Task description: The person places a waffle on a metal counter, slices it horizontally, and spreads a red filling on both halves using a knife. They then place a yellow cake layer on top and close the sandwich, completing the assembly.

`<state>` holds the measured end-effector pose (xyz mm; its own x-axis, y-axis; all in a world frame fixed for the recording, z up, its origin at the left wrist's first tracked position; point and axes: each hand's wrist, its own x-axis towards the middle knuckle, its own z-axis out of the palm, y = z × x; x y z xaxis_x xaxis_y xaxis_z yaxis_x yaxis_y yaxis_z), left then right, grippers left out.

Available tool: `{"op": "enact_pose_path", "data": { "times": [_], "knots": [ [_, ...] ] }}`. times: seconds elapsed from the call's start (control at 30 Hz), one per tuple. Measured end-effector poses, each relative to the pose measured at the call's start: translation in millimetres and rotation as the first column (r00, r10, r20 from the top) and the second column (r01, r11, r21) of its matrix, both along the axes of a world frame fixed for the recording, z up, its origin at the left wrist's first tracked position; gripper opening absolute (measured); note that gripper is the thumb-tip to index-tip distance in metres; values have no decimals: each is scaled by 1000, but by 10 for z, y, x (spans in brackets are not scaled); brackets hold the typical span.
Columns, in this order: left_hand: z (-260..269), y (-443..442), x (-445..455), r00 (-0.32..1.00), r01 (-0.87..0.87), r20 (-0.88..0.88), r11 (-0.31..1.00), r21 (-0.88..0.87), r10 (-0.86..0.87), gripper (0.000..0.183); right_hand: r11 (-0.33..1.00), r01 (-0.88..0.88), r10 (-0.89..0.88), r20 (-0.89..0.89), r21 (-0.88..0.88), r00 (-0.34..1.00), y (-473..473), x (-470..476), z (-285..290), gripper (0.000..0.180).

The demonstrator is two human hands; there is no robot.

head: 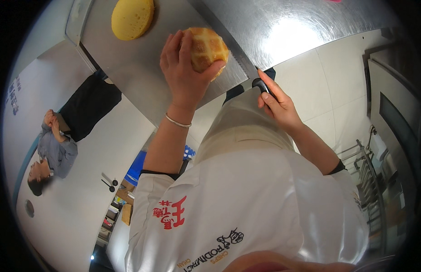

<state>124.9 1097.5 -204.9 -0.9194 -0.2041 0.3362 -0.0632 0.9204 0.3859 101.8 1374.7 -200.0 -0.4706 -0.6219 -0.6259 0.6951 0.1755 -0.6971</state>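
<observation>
My left hand (183,64) is curled around a round golden bun (208,47) with a pale lattice pattern on top, fingers on one side and thumb on the other. Beneath it lies the stainless steel worktop (125,71). In my right hand (278,105) is the black handle of a long serrated bread knife (231,40), its forefinger stretched toward the blade. The blade extends along the worktop beside the bun, apart from it, and runs out at the top of the view. Beyond my left hand rests a round yellow cake piece (133,18) with a porous face.
Bright light reflects off more steel surface (319,20) at upper right. A person (59,146) in a grey top and black apron stands at left, holding something flat. Metal racking (370,183) and a steel appliance (394,102) stand at right. Shelves (111,214) with goods are at lower left.
</observation>
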Motion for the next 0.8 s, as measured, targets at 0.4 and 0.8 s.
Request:
{"op": "enact_pose_path", "data": {
  "times": [0.4, 0.8],
  "knots": [
    [156, 99, 75, 1000, -14, -1, 1000, -3, 14, 84, 999, 23, -23, 30, -26, 999, -33, 105, 132, 53],
    [239, 125, 121, 1000, -8, 1, 999, -48, 8, 80, 999, 44, -45, -36, -24, 998, 16, 330, 293, 53]
  ]
}}
